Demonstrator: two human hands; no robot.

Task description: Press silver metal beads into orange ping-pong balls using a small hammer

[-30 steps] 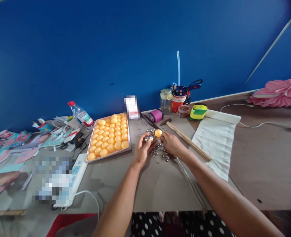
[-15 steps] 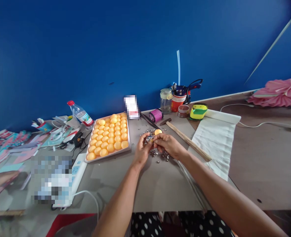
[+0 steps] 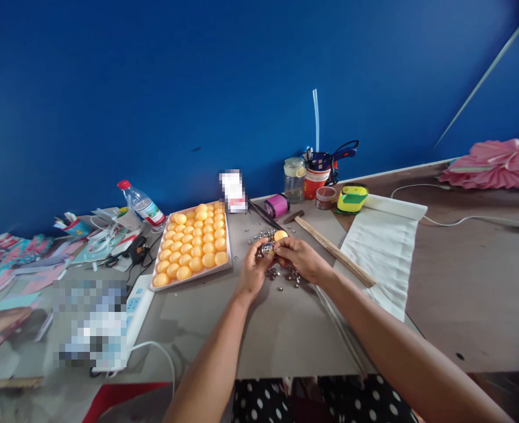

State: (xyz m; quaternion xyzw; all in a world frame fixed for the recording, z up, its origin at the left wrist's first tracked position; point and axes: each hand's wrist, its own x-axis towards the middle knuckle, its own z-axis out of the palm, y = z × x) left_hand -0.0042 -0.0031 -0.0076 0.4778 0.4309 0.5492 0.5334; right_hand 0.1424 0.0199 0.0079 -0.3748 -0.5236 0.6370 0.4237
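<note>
Close together over the table, my left hand (image 3: 253,271) and my right hand (image 3: 301,258) meet at a small round object (image 3: 267,249) with a shiny silver surface. Left fingers are curled around it. The right thumb and fingertips are pinched at its right side; whatever is between them is too small to make out. Loose shiny silver beads (image 3: 292,276) lie scattered under and around both hands. Just behind the fingers sits an orange ball (image 3: 281,235). To the left, a shallow white-edged tray (image 3: 193,281) holds rows of orange balls (image 3: 196,264), with several stacked on top.
A wooden-handled hammer (image 3: 334,249) lies right of the hands beside white cloth (image 3: 380,252). Behind stand a glass jar (image 3: 294,182), a red cup (image 3: 315,185) and a purple roll (image 3: 277,205). Leftward are a power strip (image 3: 138,305), a bottle (image 3: 147,208) and another person's hand (image 3: 3,323).
The view has shifted very slightly. My hands stay together at the silver round object, with only small finger movement at the right fingertips.
</note>
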